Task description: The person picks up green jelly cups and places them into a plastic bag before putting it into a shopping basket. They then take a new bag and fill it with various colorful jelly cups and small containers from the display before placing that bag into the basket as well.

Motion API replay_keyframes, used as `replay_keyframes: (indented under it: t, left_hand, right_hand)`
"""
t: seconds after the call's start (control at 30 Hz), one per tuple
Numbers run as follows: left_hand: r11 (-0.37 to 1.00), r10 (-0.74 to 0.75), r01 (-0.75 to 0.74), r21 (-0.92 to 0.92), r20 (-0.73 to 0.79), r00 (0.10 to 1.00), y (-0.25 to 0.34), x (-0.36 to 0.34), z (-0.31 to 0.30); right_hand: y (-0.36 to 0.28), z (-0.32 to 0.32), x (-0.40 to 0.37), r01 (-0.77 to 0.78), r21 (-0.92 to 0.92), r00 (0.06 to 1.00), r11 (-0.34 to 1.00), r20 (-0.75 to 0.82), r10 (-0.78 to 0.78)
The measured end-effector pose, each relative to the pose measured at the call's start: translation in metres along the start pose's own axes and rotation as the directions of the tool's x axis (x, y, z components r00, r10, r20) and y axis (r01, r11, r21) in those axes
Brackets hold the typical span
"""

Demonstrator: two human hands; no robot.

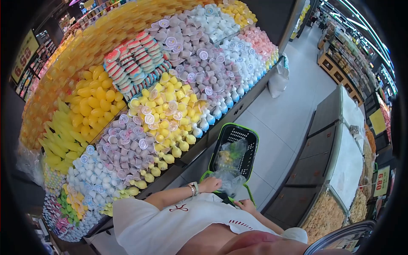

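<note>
Evidently gripping clear plastic bag (pixel 228 178) with left hand (pixel 210 185); right hand (pixel 245 206) at bag's near edge, grip unclear. Held over shopping basket (pixel 251 142), handy beside jelly-cup shelf (pixel 231 114).

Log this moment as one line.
left hand: on clear bag in basket | right hand: at basket's near rim, grip unclear | beside: snack cup display

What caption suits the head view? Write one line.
Left hand on a clear bag in a green-rimmed basket, beside heaped jelly cups.
</note>
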State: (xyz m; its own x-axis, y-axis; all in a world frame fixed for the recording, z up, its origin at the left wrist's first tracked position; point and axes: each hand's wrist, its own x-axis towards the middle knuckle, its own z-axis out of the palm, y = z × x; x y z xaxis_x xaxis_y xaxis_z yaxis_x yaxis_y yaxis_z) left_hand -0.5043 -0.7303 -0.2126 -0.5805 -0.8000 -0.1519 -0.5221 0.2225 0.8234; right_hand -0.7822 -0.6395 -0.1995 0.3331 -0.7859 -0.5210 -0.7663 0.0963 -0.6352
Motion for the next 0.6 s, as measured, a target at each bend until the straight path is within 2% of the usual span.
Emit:
replay_keyframes:
  t: [0.17,0.27,0.37,0.43,0.6]
  left_hand:
    - [0.995,-0.081,0.078,0.058,0.056,0.995,0.003,0.040,0.005]
    - [0.992,-0.120,0.117,0.039,0.092,0.988,0.020,0.068,0.000]
    - [0.996,-0.081,0.076,0.047,0.097,0.992,0.021,0.091,-0.003]
    - [0.996,-0.061,0.054,0.073,0.102,0.993,0.019,0.106,-0.005]
    - [0.994,0.024,-0.039,0.097,0.150,0.988,0.024,0.168,-0.013]
  right_hand:
    - [0.017,-0.048,0.022,-0.032,0.029,0.965,0.999,0.260,0.023]
    - [0.037,-0.062,0.035,-0.045,0.087,0.946,0.995,0.325,0.014]
    - [0.045,-0.073,0.046,0.042,0.087,0.952,0.995,0.299,-0.066]
    - [0.045,-0.083,0.047,0.047,0.093,0.966,0.995,0.249,-0.069]
    - [0.061,-0.107,0.060,-0.036,0.085,0.985,0.996,0.173,0.021]
